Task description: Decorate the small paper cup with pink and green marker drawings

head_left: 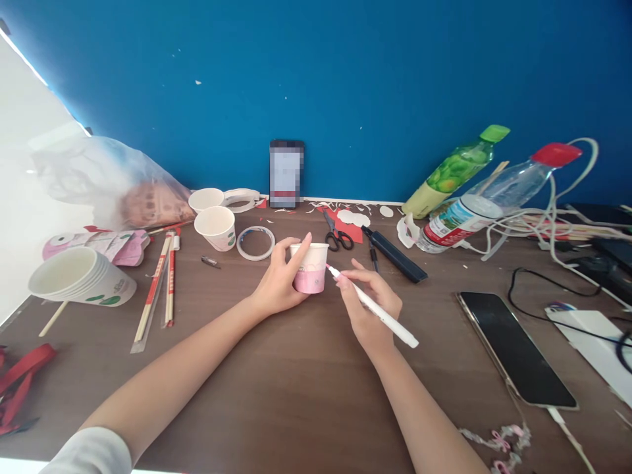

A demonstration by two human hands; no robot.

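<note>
My left hand is wrapped round a small paper cup that stands upright on the brown table; the cup's lower half is coloured pink. My right hand pinches a white marker pen, and its pink tip touches the cup's right side. Both forearms reach in from the bottom edge.
Scissors, a tape ring, two paper cups, a stack of cups lying on its side and chopsticks lie behind and left. Two bottles and cables are at right, a phone at near right.
</note>
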